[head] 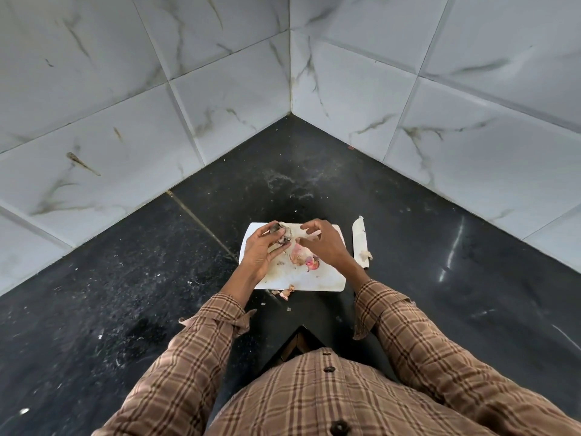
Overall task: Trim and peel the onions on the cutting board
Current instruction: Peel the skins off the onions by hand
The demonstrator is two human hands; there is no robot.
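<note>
Head view: both hands peeling over the cutting board (314, 278).

Left hand (259, 250) grips an onion (281, 235), its dark, blurred surface partly hidden by fingers. Right hand (323, 243) hovers with fingers spread, covering the board's far right corner. Pink peel scraps (306, 259) lie mid-board; a knife (360, 242) rests just right of it.

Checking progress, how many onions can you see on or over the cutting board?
2: one onion held in the left hand, one pinkish onion lying on the cutting board. The hands may hide more.

Kitchen: tiled walls (220, 99), black counter (314, 190)
</note>
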